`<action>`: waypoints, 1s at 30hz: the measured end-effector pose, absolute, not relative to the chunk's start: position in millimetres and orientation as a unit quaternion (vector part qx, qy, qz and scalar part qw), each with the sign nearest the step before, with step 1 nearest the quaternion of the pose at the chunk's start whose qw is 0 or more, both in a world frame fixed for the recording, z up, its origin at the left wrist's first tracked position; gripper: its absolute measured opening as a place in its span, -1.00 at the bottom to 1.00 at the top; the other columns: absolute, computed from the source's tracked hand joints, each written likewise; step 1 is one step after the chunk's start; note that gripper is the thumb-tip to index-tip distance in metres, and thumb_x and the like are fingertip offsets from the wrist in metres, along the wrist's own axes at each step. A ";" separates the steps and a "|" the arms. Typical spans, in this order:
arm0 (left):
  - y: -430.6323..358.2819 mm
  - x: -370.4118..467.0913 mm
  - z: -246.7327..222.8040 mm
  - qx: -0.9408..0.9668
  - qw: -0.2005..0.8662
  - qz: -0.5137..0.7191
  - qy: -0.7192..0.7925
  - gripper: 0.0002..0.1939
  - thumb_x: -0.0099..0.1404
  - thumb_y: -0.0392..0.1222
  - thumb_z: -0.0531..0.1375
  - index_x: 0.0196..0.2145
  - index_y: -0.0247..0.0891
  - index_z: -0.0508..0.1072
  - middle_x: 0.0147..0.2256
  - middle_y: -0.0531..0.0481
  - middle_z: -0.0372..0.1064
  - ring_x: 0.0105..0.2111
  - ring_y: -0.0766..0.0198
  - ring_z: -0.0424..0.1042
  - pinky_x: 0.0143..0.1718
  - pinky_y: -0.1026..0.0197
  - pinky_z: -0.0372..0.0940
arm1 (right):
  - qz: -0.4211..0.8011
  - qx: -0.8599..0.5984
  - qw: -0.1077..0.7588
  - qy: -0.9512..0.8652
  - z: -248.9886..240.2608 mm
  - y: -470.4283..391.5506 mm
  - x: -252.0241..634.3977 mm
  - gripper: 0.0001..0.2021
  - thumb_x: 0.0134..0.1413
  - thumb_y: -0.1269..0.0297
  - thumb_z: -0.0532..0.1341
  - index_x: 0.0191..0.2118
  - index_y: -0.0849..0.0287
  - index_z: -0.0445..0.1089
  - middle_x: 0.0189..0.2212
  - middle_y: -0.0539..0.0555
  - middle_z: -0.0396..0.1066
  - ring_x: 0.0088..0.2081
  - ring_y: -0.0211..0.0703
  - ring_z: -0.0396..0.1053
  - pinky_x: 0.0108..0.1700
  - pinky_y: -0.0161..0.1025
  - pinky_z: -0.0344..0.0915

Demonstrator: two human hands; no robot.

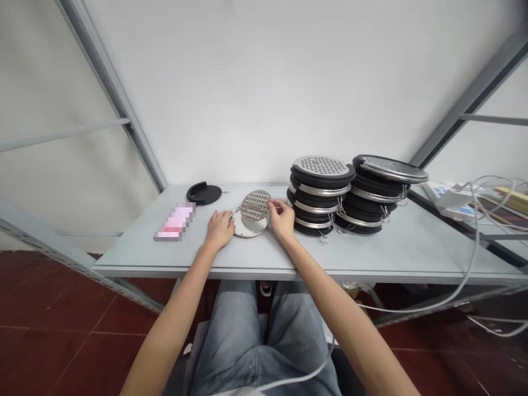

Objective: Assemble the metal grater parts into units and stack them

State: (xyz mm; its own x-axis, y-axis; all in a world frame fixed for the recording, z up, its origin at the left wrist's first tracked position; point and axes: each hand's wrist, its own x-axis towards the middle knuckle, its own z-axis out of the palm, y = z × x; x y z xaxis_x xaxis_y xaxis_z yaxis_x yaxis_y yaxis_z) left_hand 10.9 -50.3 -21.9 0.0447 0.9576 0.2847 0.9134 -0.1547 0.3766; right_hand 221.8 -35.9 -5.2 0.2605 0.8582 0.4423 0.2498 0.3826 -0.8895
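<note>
In my right hand (282, 219) is a round perforated metal grater disc (254, 204), pinched at its right edge and tilted up. Below it a shiny round metal tray with a raised rim (247, 229) lies flat on the table, partly covered by the disc. My left hand (220, 228) rests on the table with its fingers against the tray's left rim; whether they grip it I cannot tell. Beyond that hand, to the left, lies a black round holder (208, 193) with a raised curved edge and a small wire clip.
Two stacks of black and metal discs, a nearer stack (319, 179) and a right stack (377, 190), stand to the right with wire clips hanging out. A pixelated pink object (175, 221) lies at left. White cables (476, 231) trail over the right side. Metal posts frame the table.
</note>
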 end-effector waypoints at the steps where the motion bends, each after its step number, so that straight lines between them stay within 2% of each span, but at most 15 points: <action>1: -50.7 11.3 -21.3 0.720 0.049 0.241 0.649 -0.58 0.41 -0.14 -0.04 0.15 -0.19 0.35 0.17 -0.12 0.31 0.28 -0.10 0.07 0.26 -0.14 0.02 | 0.261 -0.499 0.618 -0.548 -5.3 -35.4 222.0 -0.72 0.08 0.14 0.17 -0.27 0.25 0.50 -0.34 0.17 0.56 -0.39 -0.10 0.47 -0.28 -0.23 0.39; 5: -52.7 13.9 -17.1 0.711 0.060 0.234 0.660 -0.58 0.41 -0.09 -0.05 0.11 -0.19 0.40 0.18 -0.13 0.29 0.30 -0.12 0.04 0.27 -0.14 0.01 | 0.305 -0.497 0.622 -0.522 -5.9 -35.2 221.5 -0.75 -0.03 0.17 0.24 -0.34 0.26 0.52 -0.40 0.18 0.57 -0.33 0.00 0.53 -0.22 -0.19 0.42; 8: -53.9 15.8 -13.8 0.702 0.069 0.215 0.676 -0.60 0.40 -0.11 -0.04 0.04 -0.21 0.46 0.20 -0.14 0.26 0.31 -0.13 0.01 0.29 -0.13 -0.03 | 0.311 -0.513 0.608 -0.519 -6.3 -35.6 220.0 -0.78 -0.07 0.20 0.26 -0.37 0.26 0.54 -0.47 0.17 0.56 -0.41 0.01 0.53 -0.28 -0.17 0.43; 11: -56.0 16.9 -11.0 0.711 0.072 0.212 0.667 -0.57 0.39 0.02 -0.02 -0.01 -0.25 0.49 0.21 -0.19 0.24 0.33 -0.17 -0.04 0.29 -0.14 -0.06 | 0.317 -0.529 0.587 -0.525 -7.5 -34.8 218.8 -0.79 -0.07 0.23 0.26 -0.38 0.27 0.55 -0.50 0.16 0.56 -0.48 -0.01 0.52 -0.35 -0.19 0.42; 15: -60.9 18.1 -7.5 0.739 0.066 0.214 0.635 -0.38 0.29 0.25 0.07 0.12 -0.22 0.38 0.22 -0.20 0.22 0.34 -0.24 -0.12 0.28 -0.20 -0.10 | 0.333 -0.550 0.535 -0.548 -10.5 -32.8 219.0 -0.79 -0.05 0.24 0.25 -0.36 0.29 0.55 -0.49 0.17 0.56 -0.54 -0.05 0.49 -0.45 -0.22 0.38; 17: -62.8 18.7 -6.2 0.743 0.061 0.211 0.632 -0.22 0.19 0.34 0.15 0.20 -0.21 0.30 0.23 -0.23 0.19 0.34 -0.29 -0.14 0.29 -0.20 -0.11 | 0.324 -0.554 0.517 -0.567 -11.9 -32.3 219.1 -0.79 -0.04 0.25 0.25 -0.37 0.29 0.56 -0.49 0.17 0.56 -0.51 -0.05 0.49 -0.42 -0.23 0.38; 19: -63.4 19.0 -5.8 0.741 0.056 0.207 0.637 -0.13 0.10 0.40 0.19 0.20 -0.25 0.31 0.24 -0.28 0.17 0.33 -0.32 -0.13 0.29 -0.18 -0.11 | 0.312 -0.556 0.504 -0.583 -12.8 -32.4 218.9 -0.80 -0.03 0.26 0.24 -0.38 0.28 0.56 -0.49 0.16 0.56 -0.47 -0.06 0.50 -0.37 -0.22 0.39; 23: -61.6 18.5 -7.4 0.734 0.053 0.211 0.644 -0.19 0.11 0.38 0.20 0.13 -0.27 0.39 0.22 -0.28 0.20 0.32 -0.29 -0.07 0.29 -0.14 -0.09 | 0.294 -0.552 0.488 -0.609 -13.6 -33.0 218.1 -0.80 -0.02 0.25 0.25 -0.37 0.26 0.56 -0.51 0.12 0.55 -0.47 -0.10 0.48 -0.32 -0.22 0.38; 30: -58.4 16.7 -11.0 0.722 0.059 0.244 0.644 -0.27 0.20 0.36 0.13 0.12 -0.24 0.42 0.16 -0.24 0.29 0.30 -0.21 0.02 0.29 -0.11 -0.04 | 0.269 -0.541 0.482 -0.634 -14.0 -33.6 219.1 -0.77 0.04 0.19 0.23 -0.32 0.24 0.56 -0.51 0.08 0.53 -0.44 -0.12 0.47 -0.29 -0.24 0.34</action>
